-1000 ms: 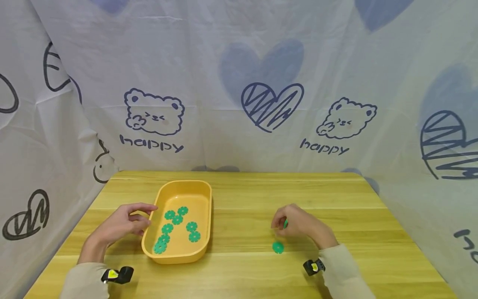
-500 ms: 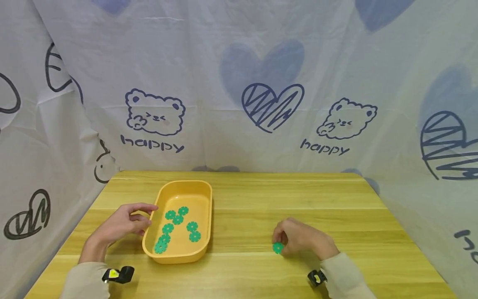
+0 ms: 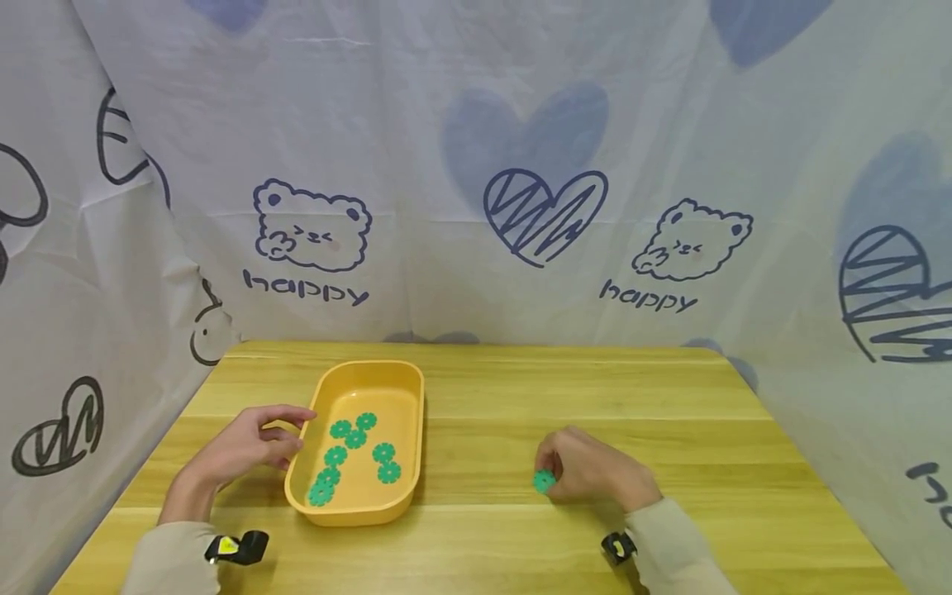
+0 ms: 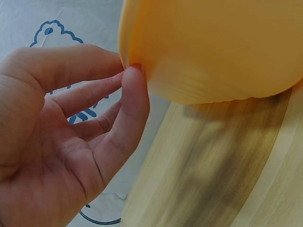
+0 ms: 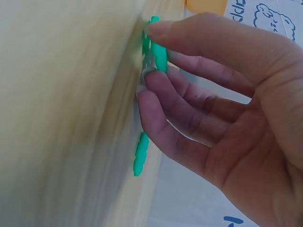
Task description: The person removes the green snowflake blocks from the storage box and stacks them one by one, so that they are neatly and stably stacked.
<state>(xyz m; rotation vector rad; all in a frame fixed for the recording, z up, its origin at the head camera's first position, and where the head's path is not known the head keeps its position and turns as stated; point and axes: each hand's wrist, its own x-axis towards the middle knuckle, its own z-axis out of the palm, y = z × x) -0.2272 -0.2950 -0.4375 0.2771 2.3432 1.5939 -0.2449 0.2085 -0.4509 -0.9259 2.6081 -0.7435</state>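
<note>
R hand (image 3: 591, 468), grn disc (image 3: 545, 481) at fingertips (image 5: 158, 29)

Right wrist view: green disc (image 5: 161, 56) at the right hand (image 5: 218, 104), partly covered by the thumb tip; one layer or two there, cannot tell. Second green piece (image 5: 140, 153) near the same hand's lower fingers is seen edge-on; in the head view that hand hides it. Table (image 5: 61, 142) grain below the fingers: blurred. Left wrist view: tray (image 4: 218, 47) beside the left hand (image 4: 57, 137) cut off at top and right, inside concealed by its outer wall; fingertips behind the thumb obscured. Head view: both sleeves (image 3: 174, 558) cropped at the bottom edge.
</note>
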